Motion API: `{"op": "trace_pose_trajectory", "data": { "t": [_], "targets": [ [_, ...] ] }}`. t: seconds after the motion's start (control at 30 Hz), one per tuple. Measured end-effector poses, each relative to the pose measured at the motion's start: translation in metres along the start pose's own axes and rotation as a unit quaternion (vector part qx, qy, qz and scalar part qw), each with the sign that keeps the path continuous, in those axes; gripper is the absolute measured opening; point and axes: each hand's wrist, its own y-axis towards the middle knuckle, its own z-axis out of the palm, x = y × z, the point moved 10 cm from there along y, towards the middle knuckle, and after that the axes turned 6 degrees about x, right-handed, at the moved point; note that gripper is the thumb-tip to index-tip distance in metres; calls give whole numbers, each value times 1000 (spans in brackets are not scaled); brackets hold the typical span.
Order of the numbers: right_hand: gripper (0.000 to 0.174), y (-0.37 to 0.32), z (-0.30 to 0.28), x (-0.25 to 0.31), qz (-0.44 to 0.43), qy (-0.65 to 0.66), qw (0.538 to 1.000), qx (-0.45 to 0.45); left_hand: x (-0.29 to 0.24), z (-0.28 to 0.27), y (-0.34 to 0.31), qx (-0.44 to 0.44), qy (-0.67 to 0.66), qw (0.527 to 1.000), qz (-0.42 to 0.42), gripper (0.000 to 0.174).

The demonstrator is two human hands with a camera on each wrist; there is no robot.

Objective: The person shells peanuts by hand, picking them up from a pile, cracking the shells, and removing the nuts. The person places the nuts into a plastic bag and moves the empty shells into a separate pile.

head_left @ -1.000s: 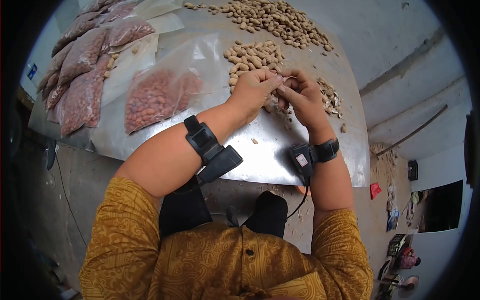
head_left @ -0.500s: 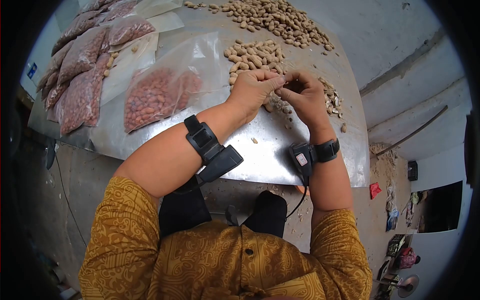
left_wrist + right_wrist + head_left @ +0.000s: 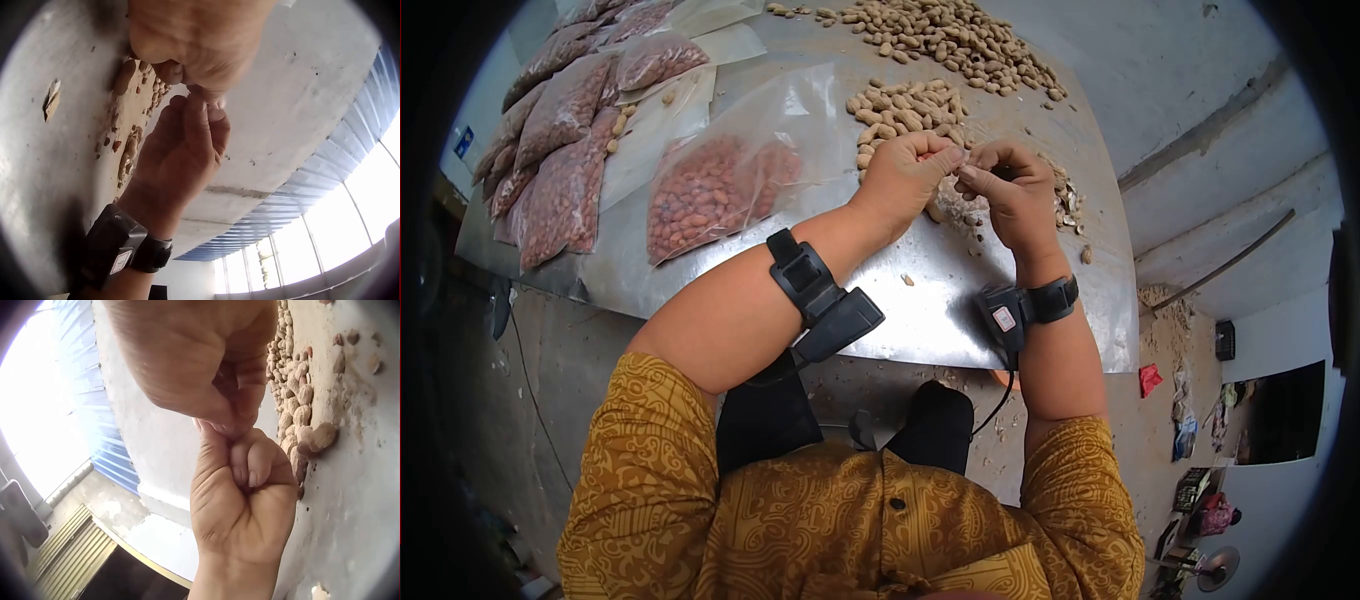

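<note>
Above the table, the left hand (image 3: 900, 180) and right hand (image 3: 1018, 200) meet at their fingertips, pinching a small peanut piece, mostly hidden by the fingers. In the left wrist view, the right hand (image 3: 178, 147) has its thumb and curled fingers against the tips of the left hand (image 3: 197, 44). The right wrist view shows the left hand (image 3: 240, 506) below the right hand (image 3: 187, 356), fingers curled. Just behind the hands lies a pile of unshelled peanuts (image 3: 910, 108); loose shells (image 3: 1068, 200) lie to their right.
A clear bag of red shelled peanuts (image 3: 705, 200) lies on the metal table (image 3: 920, 320) left of the hands. Several filled bags (image 3: 565, 195) are stacked at the far left. A larger peanut heap (image 3: 960, 45) spreads along the back.
The fingertips have stayed together in nearly the same place. The right hand's fingers have shifted and bent differently, and the left hand has moved very slightly.
</note>
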Motion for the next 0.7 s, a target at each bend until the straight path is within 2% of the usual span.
{"op": "trace_pose_trajectory", "data": {
  "t": [0.1, 0.2, 0.3, 0.4, 0.5, 0.7],
  "targets": [
    [11, 2, 1, 0, -10, 59, 998, 9, 3, 2, -1, 10, -64, 998, -20, 17],
    [11, 2, -9, -4, -7, 73, 996, -43, 13, 0, 4, 26, -125, 991, -35, 16],
    [16, 2, -14, -12, 8, 75, 996, -54, 15, 1, 4, 23, -164, 985, -54, 15],
    [23, 3, -6, -17, 32, 54, 998, -24, 16, 2, 4, 25, -192, 979, -63, 17],
    [22, 2, -4, -17, 37, -18, 999, -32, 18, 4, 3, 19, -202, 976, -79, 19],
    [17, 2, 11, 10, -73, -226, 971, 13, 31, 1, 2, 9, -260, 957, -126, 17]
  ]
}}
